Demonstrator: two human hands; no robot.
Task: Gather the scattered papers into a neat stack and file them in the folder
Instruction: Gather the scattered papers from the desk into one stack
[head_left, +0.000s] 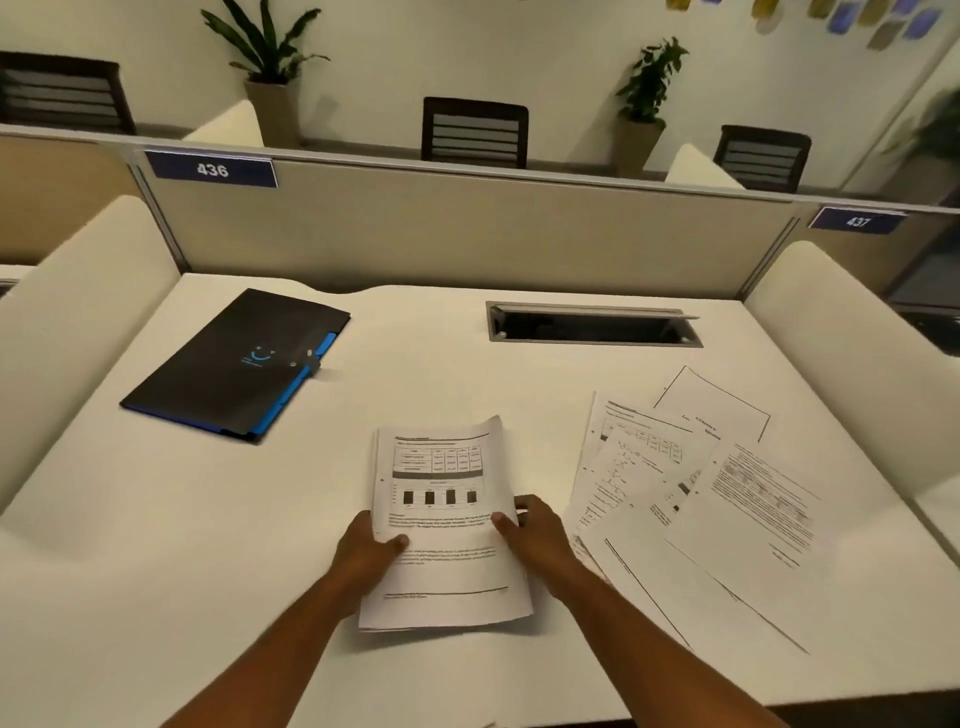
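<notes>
A thin stack of printed papers (441, 514), its top sheet showing a table and a bar chart, is held in front of me over the white desk. My left hand (366, 548) grips its left edge with the thumb on top. My right hand (535, 532) grips the right edge the same way. Several more printed sheets (696, 499) lie fanned and overlapping on the desk to the right. A closed black folder (228, 364) with blue edging and a blue logo lies flat at the far left of the desk.
The white desk (156, 545) has cream side dividers and a grey back partition labelled 436 and 437. A recessed cable slot (592, 325) is set in the desk at the back right. Chairs and potted plants stand beyond the partition.
</notes>
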